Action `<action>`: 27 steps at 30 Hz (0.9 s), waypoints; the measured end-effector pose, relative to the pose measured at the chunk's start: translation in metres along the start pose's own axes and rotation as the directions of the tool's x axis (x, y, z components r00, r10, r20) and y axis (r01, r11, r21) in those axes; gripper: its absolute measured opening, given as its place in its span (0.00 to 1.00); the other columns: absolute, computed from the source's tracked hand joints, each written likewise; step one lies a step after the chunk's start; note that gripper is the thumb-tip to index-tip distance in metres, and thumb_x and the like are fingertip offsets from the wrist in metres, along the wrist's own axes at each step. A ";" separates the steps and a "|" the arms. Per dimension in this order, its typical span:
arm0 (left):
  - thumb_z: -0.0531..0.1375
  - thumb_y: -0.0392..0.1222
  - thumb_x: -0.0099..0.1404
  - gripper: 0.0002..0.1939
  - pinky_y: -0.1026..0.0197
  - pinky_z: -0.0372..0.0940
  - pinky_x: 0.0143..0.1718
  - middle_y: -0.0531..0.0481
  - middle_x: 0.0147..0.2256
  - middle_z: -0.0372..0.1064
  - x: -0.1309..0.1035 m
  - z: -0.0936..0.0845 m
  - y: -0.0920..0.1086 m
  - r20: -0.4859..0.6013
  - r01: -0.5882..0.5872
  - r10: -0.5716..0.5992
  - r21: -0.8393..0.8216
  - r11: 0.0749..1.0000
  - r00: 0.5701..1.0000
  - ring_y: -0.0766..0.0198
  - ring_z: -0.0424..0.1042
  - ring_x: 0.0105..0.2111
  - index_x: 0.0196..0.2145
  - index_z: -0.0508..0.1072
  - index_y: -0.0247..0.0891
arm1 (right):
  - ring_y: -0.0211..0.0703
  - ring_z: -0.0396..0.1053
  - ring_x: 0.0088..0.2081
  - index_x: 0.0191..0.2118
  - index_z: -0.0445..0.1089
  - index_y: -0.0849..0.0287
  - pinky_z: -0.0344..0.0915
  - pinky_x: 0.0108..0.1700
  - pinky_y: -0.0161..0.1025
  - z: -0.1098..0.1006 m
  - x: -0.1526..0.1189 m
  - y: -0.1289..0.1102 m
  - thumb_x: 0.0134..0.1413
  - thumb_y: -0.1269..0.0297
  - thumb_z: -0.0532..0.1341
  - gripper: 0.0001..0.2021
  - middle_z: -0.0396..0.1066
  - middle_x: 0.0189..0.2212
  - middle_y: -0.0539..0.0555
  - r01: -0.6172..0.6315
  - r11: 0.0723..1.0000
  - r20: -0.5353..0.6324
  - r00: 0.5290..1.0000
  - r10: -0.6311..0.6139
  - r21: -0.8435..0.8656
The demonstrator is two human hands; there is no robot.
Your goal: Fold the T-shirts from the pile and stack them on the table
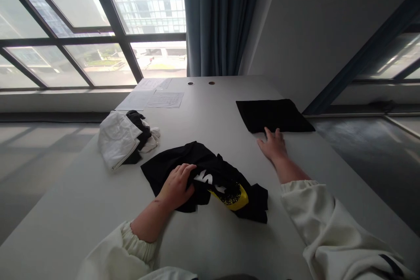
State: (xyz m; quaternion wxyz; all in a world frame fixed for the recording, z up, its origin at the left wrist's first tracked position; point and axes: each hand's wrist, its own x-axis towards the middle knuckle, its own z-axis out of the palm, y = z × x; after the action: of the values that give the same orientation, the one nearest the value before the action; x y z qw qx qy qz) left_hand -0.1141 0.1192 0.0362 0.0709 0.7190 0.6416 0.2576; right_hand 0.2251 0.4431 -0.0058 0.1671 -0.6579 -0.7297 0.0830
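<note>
A crumpled black T-shirt (226, 170) with white lettering and a yellow print lies on the white table in front of me. My left hand (177, 183) is on its left half, fingers curled over the fabric and thumb apart below them, with cloth between. Farther off to the right lies a flat, neatly folded black cloth (274, 114). At its near edge rests my right hand (274, 145), fingers spread, the tips touching or just beside the border. Nothing shows in that hand.
Left on the table (203, 127) is a pile with a white folded cloth (118, 138), a dark cloth (139, 127) and a pale crumpled piece (152, 140). Paper sheets (166, 99) lie at the far left. Two round cable holes (211, 83) sit near the far edge.
</note>
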 end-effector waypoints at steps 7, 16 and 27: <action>0.57 0.49 0.73 0.22 0.45 0.64 0.58 0.41 0.56 0.70 0.000 -0.038 -0.010 -0.143 -0.058 0.075 0.119 0.991 0.987 0.48 0.70 0.56 0.62 0.69 0.44 | 0.58 0.57 0.72 0.70 0.64 0.47 0.42 0.72 0.74 -0.018 -0.118 -0.033 0.75 0.47 0.44 0.27 0.61 0.71 0.60 0.359 0.902 0.090 0.917 -0.389 0.241; 0.60 0.51 0.71 0.28 0.30 0.47 0.67 0.35 0.73 0.49 0.020 -0.077 -0.115 -0.540 0.630 -0.417 0.301 0.716 0.731 0.33 0.50 0.70 0.67 0.69 0.45 | 0.61 0.60 0.71 0.73 0.61 0.45 0.40 0.74 0.72 -0.040 -0.218 -0.053 0.72 0.40 0.50 0.31 0.61 0.71 0.59 0.581 0.628 0.149 0.662 -0.735 0.518; 0.62 0.52 0.67 0.25 0.26 0.48 0.65 0.35 0.75 0.44 0.046 -0.072 -0.165 -0.423 0.715 -0.578 0.364 0.597 0.698 0.30 0.44 0.72 0.59 0.75 0.44 | 0.61 0.63 0.69 0.72 0.62 0.48 0.42 0.74 0.71 -0.038 -0.219 -0.060 0.71 0.41 0.54 0.31 0.66 0.68 0.61 0.619 0.637 0.192 0.632 -0.751 0.459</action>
State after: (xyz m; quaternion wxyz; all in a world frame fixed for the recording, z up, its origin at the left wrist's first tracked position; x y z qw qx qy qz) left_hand -0.2914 0.1737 0.0399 -0.1149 0.3854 0.9064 0.1294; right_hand 0.2002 0.2163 0.0204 0.1616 -0.2552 -0.9168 0.2612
